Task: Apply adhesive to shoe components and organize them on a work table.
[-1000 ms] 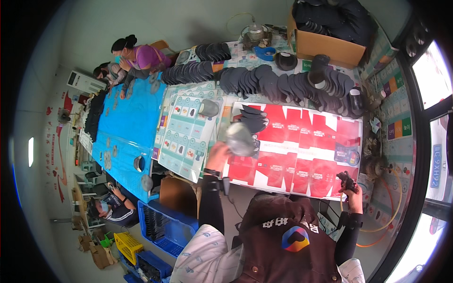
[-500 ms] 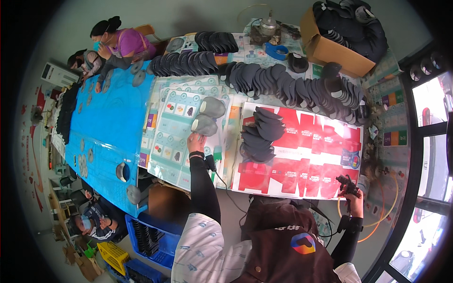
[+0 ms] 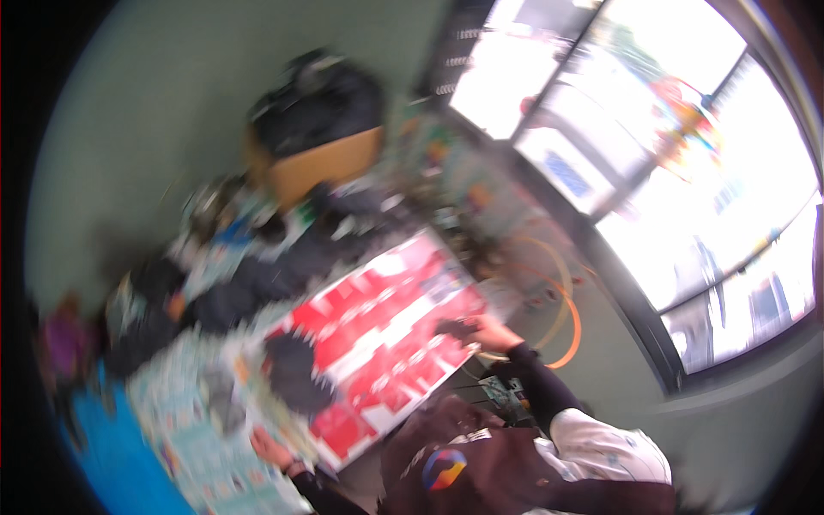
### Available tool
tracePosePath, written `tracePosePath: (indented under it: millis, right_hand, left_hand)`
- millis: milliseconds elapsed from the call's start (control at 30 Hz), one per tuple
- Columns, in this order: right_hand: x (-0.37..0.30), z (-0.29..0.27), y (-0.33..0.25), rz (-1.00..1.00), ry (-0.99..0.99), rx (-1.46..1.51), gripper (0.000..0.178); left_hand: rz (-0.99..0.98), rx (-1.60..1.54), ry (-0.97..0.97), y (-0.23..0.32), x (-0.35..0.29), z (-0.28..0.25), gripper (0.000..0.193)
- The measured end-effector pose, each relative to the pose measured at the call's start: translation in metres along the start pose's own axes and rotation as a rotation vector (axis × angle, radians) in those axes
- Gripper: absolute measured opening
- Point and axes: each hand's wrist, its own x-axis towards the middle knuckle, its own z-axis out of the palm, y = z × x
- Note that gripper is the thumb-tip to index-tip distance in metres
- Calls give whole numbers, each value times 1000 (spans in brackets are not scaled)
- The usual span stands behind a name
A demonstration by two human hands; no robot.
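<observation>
Motion blurs the whole picture. My right hand (image 3: 491,333) is closed around a dark spray gun (image 3: 457,329), over the right edge of the red-and-white printed sheet (image 3: 369,309). Fine detail of the tool is smeared. My left hand (image 3: 270,448) is at the front of the table, fingers stretched out and nothing seen in them. Just beyond it lie a couple of grey curved pieces (image 3: 223,399) on pale green printed sheets (image 3: 184,429). A stack of dark curved pads (image 3: 296,369) rests on the left part of the red sheet.
A long row of dark pads (image 3: 257,287) runs along the far side. Behind it stands a cardboard box (image 3: 326,163) heaped with dark pieces. An orange hose (image 3: 566,339) loops right of the table, near large windows (image 3: 635,154). Blue covering (image 3: 124,446) lies at left.
My view has swung to the right, bringing the windows in. My left hand has come off the grey piece it was touching. The right hand still holds the spray gun, now above the sheet's edge.
</observation>
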Motion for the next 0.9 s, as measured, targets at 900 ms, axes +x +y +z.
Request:
tracePosePath:
  millis: [900]
  right_hand:
    - [87,-26,92,-38,-144,78,19]
  left_hand:
    - [-118,-11,441,224,-275,0,27]
